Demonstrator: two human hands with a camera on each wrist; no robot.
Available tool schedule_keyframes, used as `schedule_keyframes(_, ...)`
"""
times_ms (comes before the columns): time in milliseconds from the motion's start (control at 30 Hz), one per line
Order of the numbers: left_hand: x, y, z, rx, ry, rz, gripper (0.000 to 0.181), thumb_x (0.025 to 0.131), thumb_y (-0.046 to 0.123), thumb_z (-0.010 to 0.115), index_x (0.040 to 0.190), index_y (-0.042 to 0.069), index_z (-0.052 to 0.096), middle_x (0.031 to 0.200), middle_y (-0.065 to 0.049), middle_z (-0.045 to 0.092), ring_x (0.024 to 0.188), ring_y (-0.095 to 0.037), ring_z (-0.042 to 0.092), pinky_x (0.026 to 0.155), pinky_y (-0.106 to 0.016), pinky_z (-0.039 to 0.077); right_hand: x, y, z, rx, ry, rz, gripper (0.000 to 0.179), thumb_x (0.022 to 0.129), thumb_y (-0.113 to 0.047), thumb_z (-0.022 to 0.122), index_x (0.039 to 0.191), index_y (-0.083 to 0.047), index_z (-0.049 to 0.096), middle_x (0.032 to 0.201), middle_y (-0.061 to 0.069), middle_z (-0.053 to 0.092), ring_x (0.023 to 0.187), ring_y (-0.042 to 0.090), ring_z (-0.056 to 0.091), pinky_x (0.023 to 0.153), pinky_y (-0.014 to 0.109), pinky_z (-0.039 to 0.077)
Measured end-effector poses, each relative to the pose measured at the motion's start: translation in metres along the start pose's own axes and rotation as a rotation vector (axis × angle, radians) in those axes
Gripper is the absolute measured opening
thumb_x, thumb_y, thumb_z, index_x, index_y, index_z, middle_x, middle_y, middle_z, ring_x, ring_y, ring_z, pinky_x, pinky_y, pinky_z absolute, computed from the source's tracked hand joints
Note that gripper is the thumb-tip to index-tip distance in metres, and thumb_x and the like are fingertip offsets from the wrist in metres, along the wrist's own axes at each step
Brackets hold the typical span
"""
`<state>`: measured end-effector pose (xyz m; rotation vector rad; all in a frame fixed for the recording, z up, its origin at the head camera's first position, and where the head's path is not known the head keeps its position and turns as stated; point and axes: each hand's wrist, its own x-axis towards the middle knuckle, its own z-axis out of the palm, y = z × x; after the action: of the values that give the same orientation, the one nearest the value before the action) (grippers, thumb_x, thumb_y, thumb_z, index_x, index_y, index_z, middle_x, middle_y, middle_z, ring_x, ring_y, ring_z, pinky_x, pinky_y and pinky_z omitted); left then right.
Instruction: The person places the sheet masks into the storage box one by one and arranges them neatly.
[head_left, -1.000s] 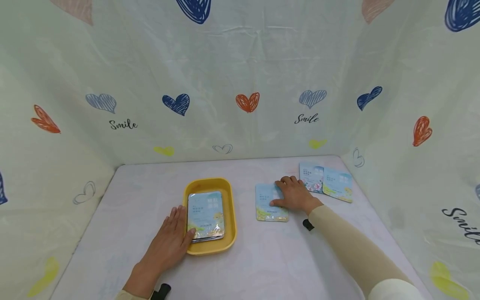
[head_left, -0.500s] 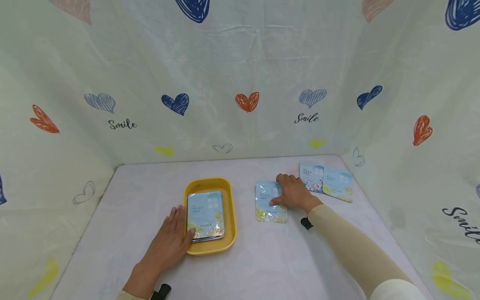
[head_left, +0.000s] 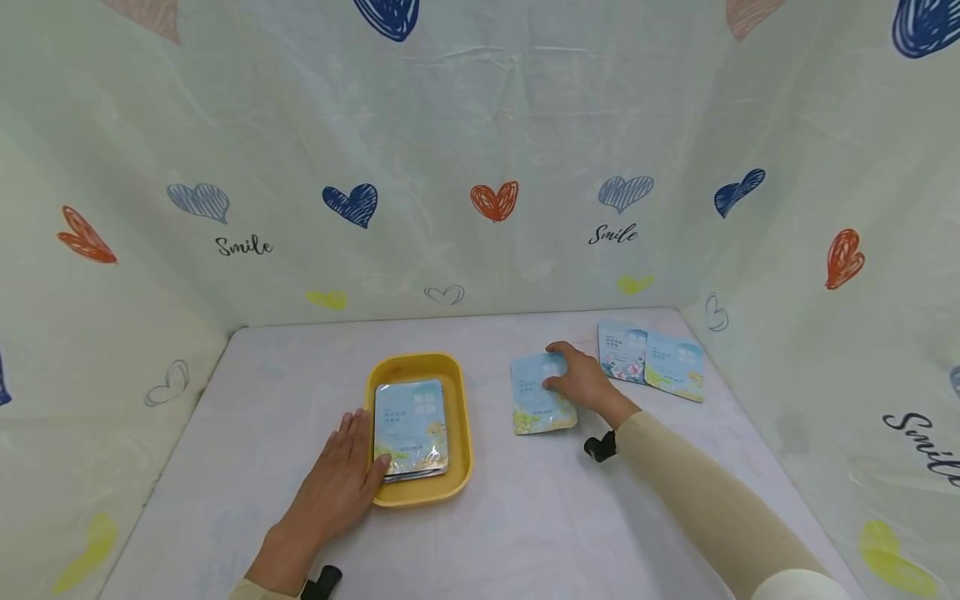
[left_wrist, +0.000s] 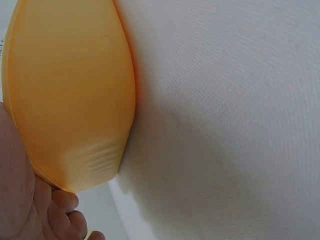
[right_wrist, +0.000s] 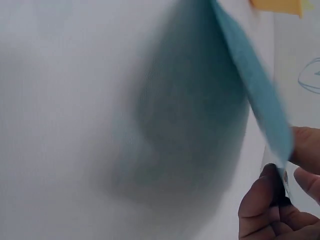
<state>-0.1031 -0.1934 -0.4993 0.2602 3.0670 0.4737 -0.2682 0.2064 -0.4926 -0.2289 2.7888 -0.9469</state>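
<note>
My right hand (head_left: 588, 383) pinches a flat light-blue sachet (head_left: 534, 398) by its right side, thumb on the printed face. In the right wrist view the sachet (right_wrist: 256, 82) stands tilted off the white tabletop, casting a shadow under it. Against the left side of a yellow tray (head_left: 423, 498) rests my left hand (head_left: 330, 487), fingers straight and thumb over the rim. Inside that tray lies a small stack of similar sachets (head_left: 408, 425); how many is hidden. The left wrist view has the tray's outer wall (left_wrist: 75, 90) beside the left fingers (left_wrist: 65, 202).
Two more blue sachets lie at the back right of the table, a flowered one (head_left: 621, 354) partly under or against its neighbour (head_left: 675, 367). A pale curtain (head_left: 420, 125) printed with hearts surrounds the white table (head_left: 495, 533) on its back and sides.
My right hand now pinches the sachet and has lifted it off the table, its near edge moving slightly away from me. The left hand and tray have stayed in place.
</note>
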Motion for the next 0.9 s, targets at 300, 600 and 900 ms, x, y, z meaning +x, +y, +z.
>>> schedule_keyframes(300,0.000,-0.001,0.000,-0.013,0.003,0.010,0.079,0.111,0.037,0.049,0.164,-0.011,0.014,0.171,-0.029,0.021,0.161,-0.046,0.017,0.129,-0.062,0.021,0.000,0.006,0.012,0.103,-0.059,0.046,0.053,0.098,-0.018,0.075,0.147,-0.011,0.056,0.141,0.024,0.061,0.118,0.035,0.061,0.098,0.048,0.055)
schedule_keyframes(600,-0.001,0.000,0.000,-0.025,0.000,0.006,0.080,0.111,0.038,0.049,0.164,-0.011,0.015,0.171,-0.030,0.022,0.161,-0.047,0.016,0.129,-0.062,0.021,-0.002,0.007,0.021,0.234,-0.029,0.057,0.039,0.097,-0.014,0.076,0.134,-0.007,0.066,0.146,0.022,0.060,0.131,0.040,0.056,0.108,0.054,0.051)
schedule_keyframes(900,0.000,-0.002,0.001,-0.034,-0.010,-0.004,0.079,0.112,0.036,0.050,0.165,-0.010,0.012,0.172,-0.029,0.020,0.162,-0.046,0.014,0.130,-0.062,0.019,-0.004,0.001,0.022,0.381,-0.012,0.031,0.039,0.100,-0.012,0.072,0.137,-0.009,0.063,0.156,0.021,0.053,0.146,0.042,0.049,0.116,0.057,0.046)
